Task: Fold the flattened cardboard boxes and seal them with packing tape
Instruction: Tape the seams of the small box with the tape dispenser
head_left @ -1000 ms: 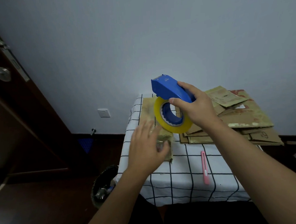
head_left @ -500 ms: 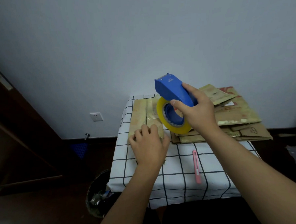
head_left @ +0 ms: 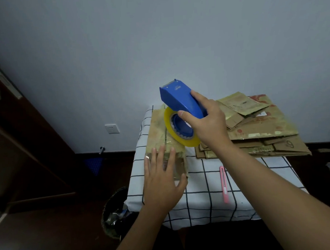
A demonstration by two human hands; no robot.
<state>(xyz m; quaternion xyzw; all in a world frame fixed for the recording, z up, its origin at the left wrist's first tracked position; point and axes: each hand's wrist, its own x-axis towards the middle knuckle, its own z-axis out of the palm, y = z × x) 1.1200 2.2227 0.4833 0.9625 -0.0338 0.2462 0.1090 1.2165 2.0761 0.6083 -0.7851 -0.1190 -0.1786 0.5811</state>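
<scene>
Cardboard box (head_left: 162,136) is sitting folded at the table's (head_left: 205,189) left edge; my left hand (head_left: 161,179), fingers flat, is pressing its near end. My right hand (head_left: 208,122) is gripping the blue tape dispenser (head_left: 180,102) above it. Judging by the glossy strips, I'm partway through sealing. Stack of flattened boxes (head_left: 256,131) is still waiting. Can't tell whether the tape end is attached; far end is hidden.

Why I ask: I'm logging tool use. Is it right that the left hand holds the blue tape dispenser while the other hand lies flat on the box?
Not quite. The head view shows the right hand holding the blue tape dispenser, while the left hand lies flat on the box.
</scene>
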